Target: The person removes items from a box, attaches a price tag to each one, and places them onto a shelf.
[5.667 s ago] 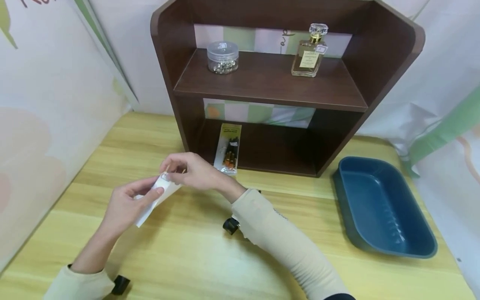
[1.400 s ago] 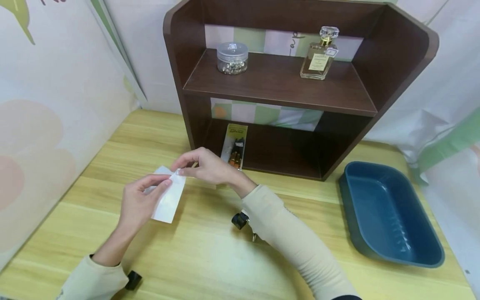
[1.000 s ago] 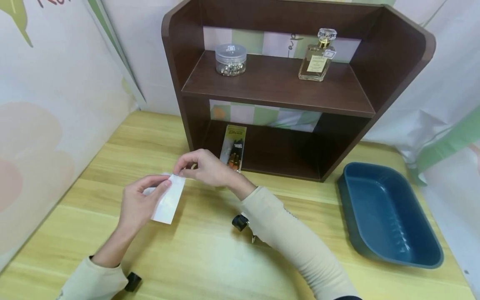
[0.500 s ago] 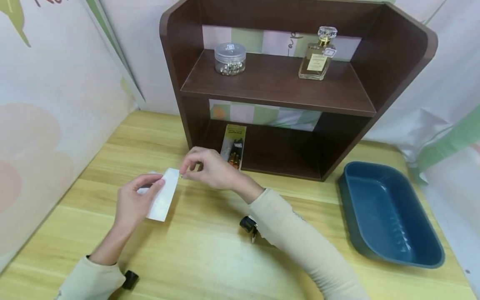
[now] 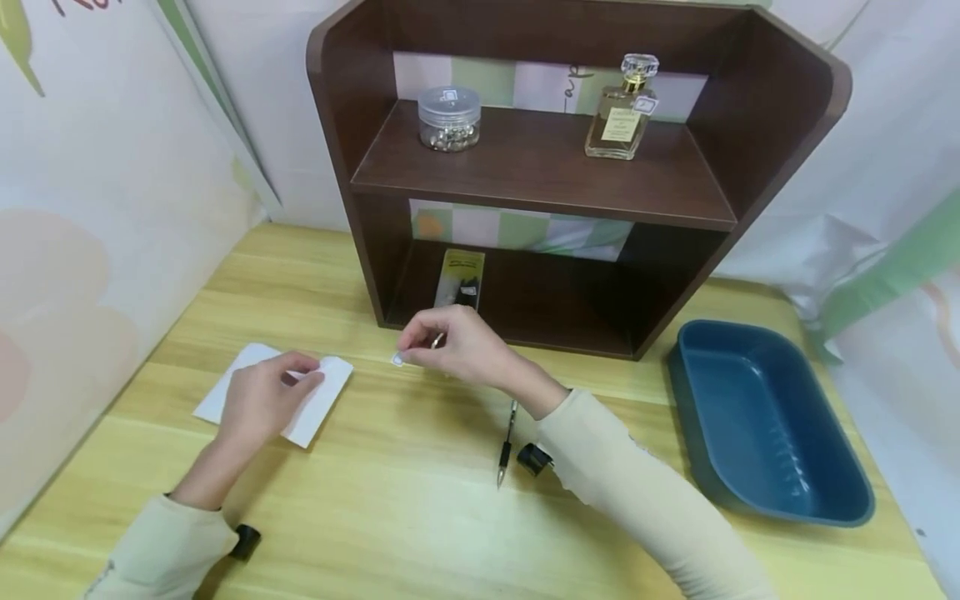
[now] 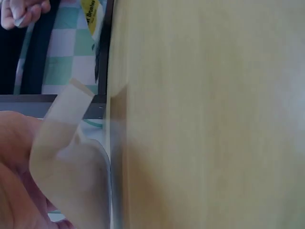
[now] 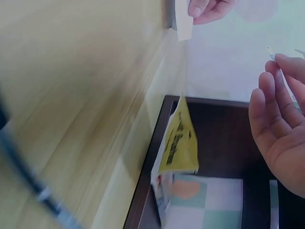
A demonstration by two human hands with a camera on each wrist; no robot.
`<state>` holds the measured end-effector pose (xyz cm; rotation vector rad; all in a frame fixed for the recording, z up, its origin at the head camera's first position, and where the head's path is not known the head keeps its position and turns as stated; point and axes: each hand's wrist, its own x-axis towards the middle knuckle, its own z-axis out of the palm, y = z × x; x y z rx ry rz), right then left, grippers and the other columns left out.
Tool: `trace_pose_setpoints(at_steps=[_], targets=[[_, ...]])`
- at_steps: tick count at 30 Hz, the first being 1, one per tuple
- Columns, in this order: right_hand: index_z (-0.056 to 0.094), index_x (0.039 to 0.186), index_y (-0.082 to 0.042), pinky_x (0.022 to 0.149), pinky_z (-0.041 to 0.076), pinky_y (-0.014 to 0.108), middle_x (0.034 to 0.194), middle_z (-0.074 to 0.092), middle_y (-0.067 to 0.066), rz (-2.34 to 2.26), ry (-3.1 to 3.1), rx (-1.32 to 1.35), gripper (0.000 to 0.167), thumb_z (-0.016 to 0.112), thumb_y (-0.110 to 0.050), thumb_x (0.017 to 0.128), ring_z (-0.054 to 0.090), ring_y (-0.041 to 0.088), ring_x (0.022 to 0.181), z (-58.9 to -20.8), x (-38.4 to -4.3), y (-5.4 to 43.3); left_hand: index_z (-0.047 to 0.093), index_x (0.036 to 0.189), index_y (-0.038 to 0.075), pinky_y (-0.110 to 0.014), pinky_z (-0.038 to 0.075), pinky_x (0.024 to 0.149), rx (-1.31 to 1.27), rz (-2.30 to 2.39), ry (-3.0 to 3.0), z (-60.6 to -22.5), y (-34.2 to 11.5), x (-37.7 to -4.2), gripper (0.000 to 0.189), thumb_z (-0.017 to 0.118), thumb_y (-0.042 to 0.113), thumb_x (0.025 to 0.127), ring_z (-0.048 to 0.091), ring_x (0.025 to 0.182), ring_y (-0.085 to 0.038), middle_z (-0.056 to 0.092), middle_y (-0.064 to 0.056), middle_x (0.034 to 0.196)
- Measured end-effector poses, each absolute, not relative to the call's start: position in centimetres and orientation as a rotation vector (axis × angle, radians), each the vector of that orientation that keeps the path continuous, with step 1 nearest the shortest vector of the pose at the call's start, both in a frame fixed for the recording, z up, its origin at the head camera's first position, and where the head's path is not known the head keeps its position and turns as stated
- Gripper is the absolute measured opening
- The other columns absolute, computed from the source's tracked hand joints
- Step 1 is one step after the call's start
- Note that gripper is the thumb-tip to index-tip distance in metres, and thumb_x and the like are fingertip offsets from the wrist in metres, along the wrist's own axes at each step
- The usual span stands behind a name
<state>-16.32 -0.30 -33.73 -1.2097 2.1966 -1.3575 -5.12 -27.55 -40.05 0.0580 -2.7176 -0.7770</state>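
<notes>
My left hand [image 5: 258,396] pinches a folded white paper sheet [image 5: 318,408] low over the wooden table; the left wrist view has the sheet [image 6: 71,167] curling up from the fingers. Between thumb and index finger, my right hand [image 5: 472,348] pinches a small white sticker [image 5: 397,359], apart from the sheet and to its right. In the right wrist view this sticker [image 7: 270,51] sticks out past the fingertips. Behind the right hand, a yellow-topped brush packet [image 5: 461,271] leans in the shelf's lower compartment, its lower part hidden by that hand.
A dark brown shelf unit [image 5: 547,171] stands at the back. Its upper board bears a clear lidded jar [image 5: 450,125] of silvery bits and a perfume bottle [image 5: 619,121], both with small stickers. A pen [image 5: 505,454] lies near the right forearm. A blue bin [image 5: 772,417] stands at right.
My right hand has drawn the small sticker off the sheet and moved right. The left hand has shifted left and lower with the sheet, which now spreads wider. More of the pen shows.
</notes>
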Motion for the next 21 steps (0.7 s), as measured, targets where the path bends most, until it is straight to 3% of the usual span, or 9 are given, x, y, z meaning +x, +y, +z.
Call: trace_pose_setpoints(at_steps=[5,13,21], targets=[[0.074,0.091,-0.008,0.061,0.052,0.027,0.084,0.071,-0.004,-1.393,2.232,-1.156,0.005,0.078,-0.007,0.089,0.062,0.014,0.07,-33.9,-16.3,1.8,0.076,0.104,0.006,-0.042,0.053,0.062,0.053,-0.741,-2.812,-39.8,-27.9,-5.3,0.019,0.073,0.021,0.094,0.071,0.074,-0.027,0.076,-0.011,0.091],[0.075,0.09,-0.011,0.064,0.051,0.029,0.083,0.071,-0.003,-1.392,2.315,-1.043,0.006,0.078,-0.007,0.088,0.065,0.015,0.076,-34.3,-16.2,5.1,0.074,0.105,0.004,-0.044,0.051,0.058,0.051,-0.647,-2.944,-39.7,-28.9,-5.7,0.023,0.072,0.024,0.094,0.07,0.074,-0.031,0.075,-0.016,0.092],[0.076,0.09,-0.011,0.064,0.051,0.029,0.084,0.072,-0.003,-1.355,2.41,-0.932,0.005,0.078,-0.006,0.088,0.066,0.017,0.079,-34.5,-16.0,7.9,0.073,0.11,0.005,-0.058,0.051,0.072,0.023,-0.573,-3.083,-39.3,-29.5,-6.1,0.026,0.073,0.023,0.092,0.065,0.092,-0.044,0.068,-0.024,0.109]])
